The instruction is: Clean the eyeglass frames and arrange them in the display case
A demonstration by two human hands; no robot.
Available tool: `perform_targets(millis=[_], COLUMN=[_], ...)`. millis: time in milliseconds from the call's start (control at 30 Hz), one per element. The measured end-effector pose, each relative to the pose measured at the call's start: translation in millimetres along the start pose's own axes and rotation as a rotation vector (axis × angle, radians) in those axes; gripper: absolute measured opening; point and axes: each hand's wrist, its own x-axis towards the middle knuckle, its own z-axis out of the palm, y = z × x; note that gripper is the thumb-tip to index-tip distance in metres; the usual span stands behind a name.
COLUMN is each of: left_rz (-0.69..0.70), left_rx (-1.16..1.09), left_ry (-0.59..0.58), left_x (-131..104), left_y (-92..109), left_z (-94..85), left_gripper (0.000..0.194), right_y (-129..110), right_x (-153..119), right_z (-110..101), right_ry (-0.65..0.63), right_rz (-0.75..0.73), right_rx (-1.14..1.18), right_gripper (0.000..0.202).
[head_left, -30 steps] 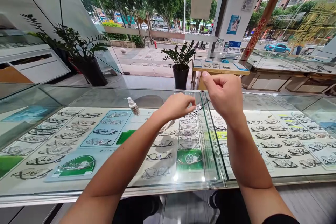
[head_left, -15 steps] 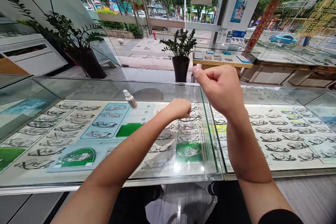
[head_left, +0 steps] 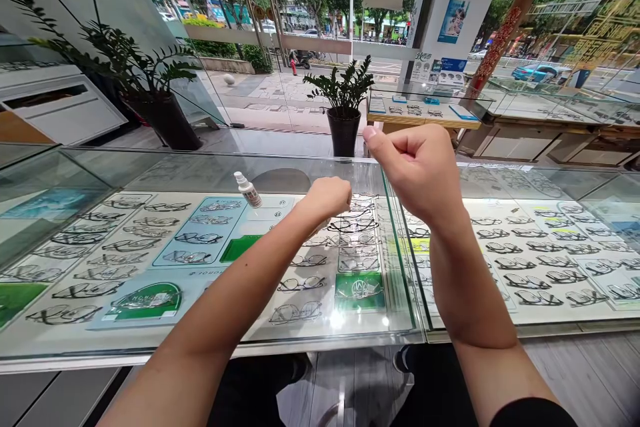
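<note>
My left hand [head_left: 330,197] is closed in a fist, palm down, over the glass top of the display counter [head_left: 290,159]. Whatever its curled fingers hold, if anything, is hidden beneath it. Higher and to the right, my right hand [head_left: 423,173] is closed too, thumb pressed towards the curled fingers; I cannot make out anything in it. A small white spray bottle [head_left: 248,190] stands on the counter, left of my left hand. Under the glass lie rows of eyeglasses [head_left: 353,223], some directly below my hands.
Beyond the counter stand a potted plant [head_left: 344,127] and a larger leaning one [head_left: 167,120]. A low display table [head_left: 425,117] with more glasses is at the back right. Green display cards [head_left: 361,289] lie under the glass. The counter's front edge [head_left: 330,345] runs before my knees.
My left hand has shifted a little to the left and away from me, uncovering more of the glasses below. My right hand has barely moved.
</note>
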Motion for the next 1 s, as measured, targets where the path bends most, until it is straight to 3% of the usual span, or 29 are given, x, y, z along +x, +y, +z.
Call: perform_targets(millis=[333,500,700,867,1000], left_rz=[-0.006,0.022,0.055,0.111,0.176], left_rx=[-0.022,-0.022,-0.017,-0.065,-0.337], left_ry=[-0.026,-0.026,-0.003,0.076,0.256], left_x=[16.8,17.1,5.3,-9.7,-31.7], left_y=[-7.1,-8.0,-1.9,-1.7,-9.3], left_z=[18.4,19.6,8.2,-7.6,-31.9], left_gripper=[0.022,0.021,0.021,0.019,0.017], right_y=[0.1,0.4,1.9,5.3,4.6], right_x=[-0.7,-1.7,-4.1,0.4,6.9], right_z=[0.8,1.1,3.6,4.1,-2.9], right_ry=[-0.031,-0.014,0.128,0.118,0.016], right_rz=[0.012,-0.012,-0.015,0.030,0.079], right_rx=[0.069,0.128,0.282,0.388,0.516], right_gripper=[0.061,0.063,0.063,0.058,0.044])
